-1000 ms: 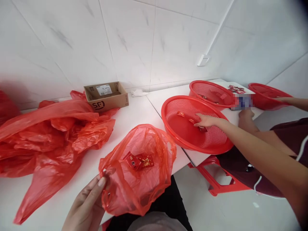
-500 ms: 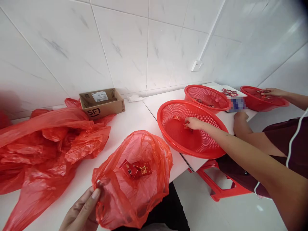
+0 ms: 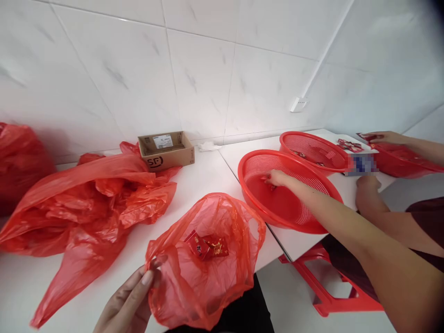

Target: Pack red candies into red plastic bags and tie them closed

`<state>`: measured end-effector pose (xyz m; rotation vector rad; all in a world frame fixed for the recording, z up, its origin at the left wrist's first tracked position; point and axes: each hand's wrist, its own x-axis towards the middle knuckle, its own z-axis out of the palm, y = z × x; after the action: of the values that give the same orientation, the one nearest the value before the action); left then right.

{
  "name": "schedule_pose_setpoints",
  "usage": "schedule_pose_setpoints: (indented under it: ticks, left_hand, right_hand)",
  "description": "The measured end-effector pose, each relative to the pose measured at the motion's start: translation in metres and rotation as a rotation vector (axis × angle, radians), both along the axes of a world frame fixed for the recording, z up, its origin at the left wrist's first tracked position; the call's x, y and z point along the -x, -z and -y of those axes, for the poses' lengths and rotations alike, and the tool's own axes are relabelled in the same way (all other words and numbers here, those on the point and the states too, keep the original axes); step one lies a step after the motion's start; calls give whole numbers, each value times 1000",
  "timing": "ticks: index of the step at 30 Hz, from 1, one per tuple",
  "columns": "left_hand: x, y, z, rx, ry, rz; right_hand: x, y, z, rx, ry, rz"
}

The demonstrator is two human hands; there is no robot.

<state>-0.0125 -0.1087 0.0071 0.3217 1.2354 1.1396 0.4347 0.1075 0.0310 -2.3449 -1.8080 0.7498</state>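
Observation:
My left hand (image 3: pixel 130 296) pinches the rim of a thin red plastic bag (image 3: pixel 208 296) between thumb and fingers. The bag gapes open at the table's front edge, and a few small red packets with gold print (image 3: pixel 208 246) lie inside it. To the right, my right hand (image 3: pixel 277 178) reaches down into a red perforated plastic basket (image 3: pixel 256 215). Its fingers are closed on small red packets (image 3: pixel 268 181), partly hidden by the hand.
Crumpled red plastic bags (image 3: pixel 90 199) cover the left, beside an open cardboard box (image 3: pixel 169 159). A second red basket (image 3: pixel 314 150) and a white surface with packets (image 3: pixel 350 145) stand right. A co-worker's hand (image 3: pixel 385 138) is over another basket. A red stool (image 3: pixel 333 300) stands below.
The view has turned left, so everything sits further right. In the basket, the loose packet left of my right hand now meets its fingers. My left hand keeps its hold on the bag.

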Motion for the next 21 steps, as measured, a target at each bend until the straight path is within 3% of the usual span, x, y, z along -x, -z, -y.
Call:
schedule_pose_setpoints:
  ticks: [4,7,8,10,12,16,21]
  left_hand:
    - [-7,-13,3,-70,30,22]
    - [-10,-19,4,-142,91,67]
    - [-11,-20,4,-156,100,82]
    - [-12,-22,4,-172,99,110]
    - [-12,-23,5,-185,99,131]
    - [-10,-21,8,-228,130,135]
    - [-4,-16,13,-266,146,130]
  right_hand:
    - [16,-27,10,-7,-14,-91]
    - [45,-68,39,-66,-71,-268]
    - [59,-83,53,-80,-103,-422]
    - [95,-108,85,16,-176,-586]
    - [134,-118,114,131,-263,-649]
    - [189,-94,138,174,-467,-594]
    - [194,-57,128,2,-447,-489]
